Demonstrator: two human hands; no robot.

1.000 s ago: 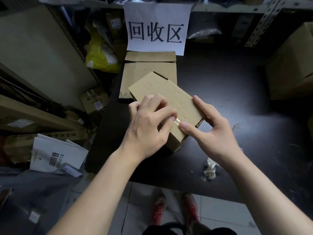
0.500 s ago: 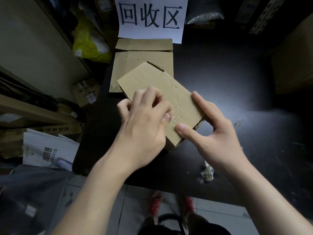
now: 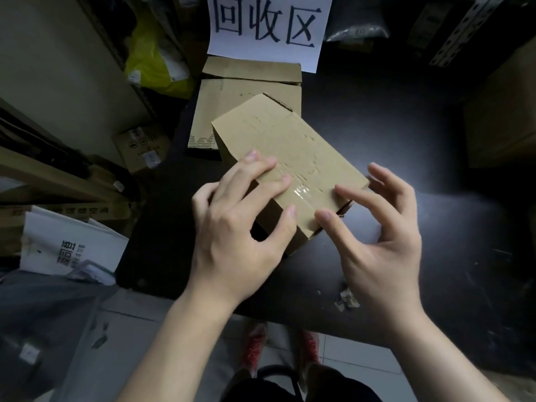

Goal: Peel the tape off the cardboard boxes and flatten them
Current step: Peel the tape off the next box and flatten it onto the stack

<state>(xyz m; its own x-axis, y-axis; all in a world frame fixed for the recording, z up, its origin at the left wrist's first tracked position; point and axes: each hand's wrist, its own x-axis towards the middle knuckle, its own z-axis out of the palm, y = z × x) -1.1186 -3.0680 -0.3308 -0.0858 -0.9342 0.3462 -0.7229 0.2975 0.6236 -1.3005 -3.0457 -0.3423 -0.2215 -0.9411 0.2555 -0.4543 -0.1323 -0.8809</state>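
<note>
Our dark surface (image 3: 406, 146) carried the cardboard box (image 3: 290, 146) towards its left side, lying askew, its far corner over flattened cardboard (image 3: 252, 88) beneath a white sign (image 3: 266, 27). Our left grip (image 3: 240, 227) clasped the box's near-left corner, fingers on top, thumb against the near side. Our right grip (image 3: 377, 236) was loose and spread, thumb and forefinger tips touching the box beside a shiny strip of clear tape (image 3: 301, 192). A crumpled tape scrap (image 3: 346, 298) lay on the surface, near right. Left of the surface sat a small carton (image 3: 142, 146), a yellow bag (image 3: 150, 62) and a white packet (image 3: 66, 245); a large brown box (image 3: 501, 117) stood far right; red shoes (image 3: 255, 349) showed on the pale floor tiles (image 3: 145, 338)
</note>
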